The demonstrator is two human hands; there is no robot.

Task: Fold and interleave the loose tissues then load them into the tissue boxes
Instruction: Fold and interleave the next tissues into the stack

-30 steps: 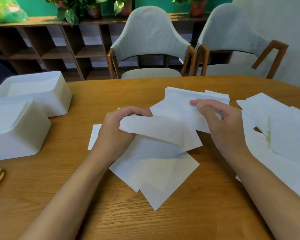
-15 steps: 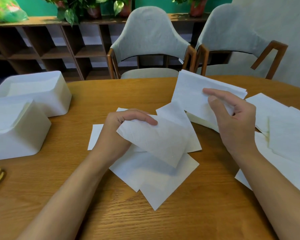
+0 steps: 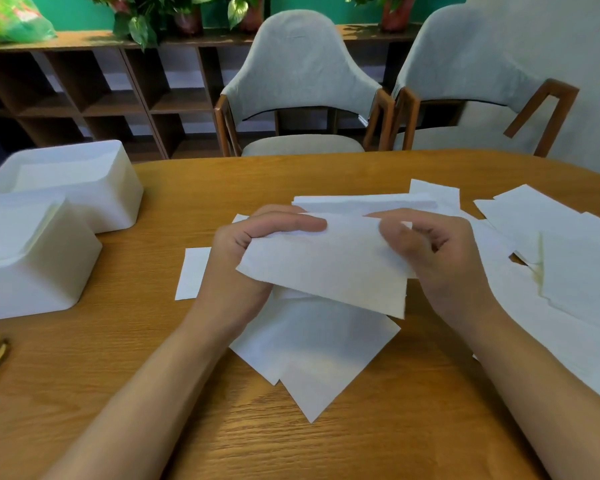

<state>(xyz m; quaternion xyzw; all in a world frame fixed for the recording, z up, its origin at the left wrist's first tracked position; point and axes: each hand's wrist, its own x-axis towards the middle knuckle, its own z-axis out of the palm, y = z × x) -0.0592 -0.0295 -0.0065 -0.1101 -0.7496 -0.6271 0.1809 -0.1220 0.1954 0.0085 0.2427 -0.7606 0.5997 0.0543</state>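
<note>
Together, left hand [image 3: 236,268] and right hand [image 3: 437,258] pinched a thin, soft rectangular tissue [image 3: 326,271] above the wood-grain table [image 3: 125,358].

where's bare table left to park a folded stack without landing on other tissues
Bare wood lies between the tissue boxes and the left hand, along the far edge before the chairs, and near you below the centre pile. Crowded: the right side under loose tissues, and the middle, where it and the right hand grip the held tissue.
</note>
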